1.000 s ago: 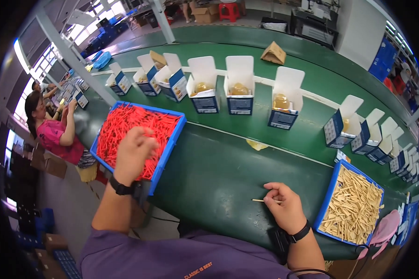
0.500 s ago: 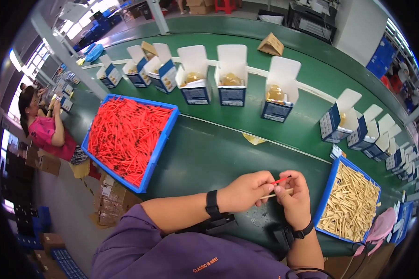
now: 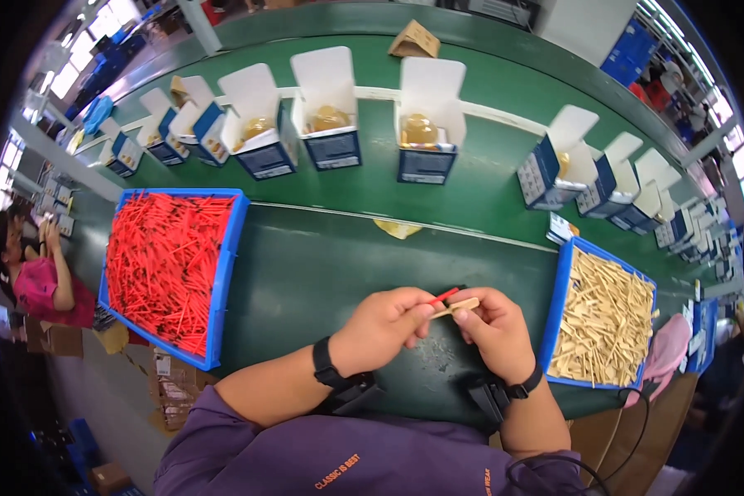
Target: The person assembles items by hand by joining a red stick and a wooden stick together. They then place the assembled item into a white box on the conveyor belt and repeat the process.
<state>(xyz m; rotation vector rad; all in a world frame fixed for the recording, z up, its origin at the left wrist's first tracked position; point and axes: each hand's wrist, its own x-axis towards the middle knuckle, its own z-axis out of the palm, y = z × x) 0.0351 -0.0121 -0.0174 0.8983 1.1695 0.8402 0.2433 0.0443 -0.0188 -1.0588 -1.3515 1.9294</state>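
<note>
My left hand point(image 3: 383, 328) is closed, pinching a thin red stick with a black tip point(image 3: 446, 294) between thumb and forefinger. A small pale wooden stick point(image 3: 458, 307) with a broader end lies just below the red one, reaching from the left fingertips to the right. The thumb and fingers of my right hand point(image 3: 499, 332) are closed on its broader end. The two hands almost meet above the green work surface point(image 3: 306, 273). Whether the two sticks touch is too small to make out.
On the left stands a blue tray of red sticks point(image 3: 230, 273); on the right, a blue tray of wooden sticks point(image 3: 557, 318). Several open blue-and-white boxes point(image 3: 426, 164) line the belt beyond. A yellowish scrap point(image 3: 398, 228) lies ahead. A person in pink point(image 3: 45, 289) works far left.
The view has shifted, so the boxes and trays sit further left. The wooden stick has come up alongside the red stick, its broader end now showing at my right fingertips.
</note>
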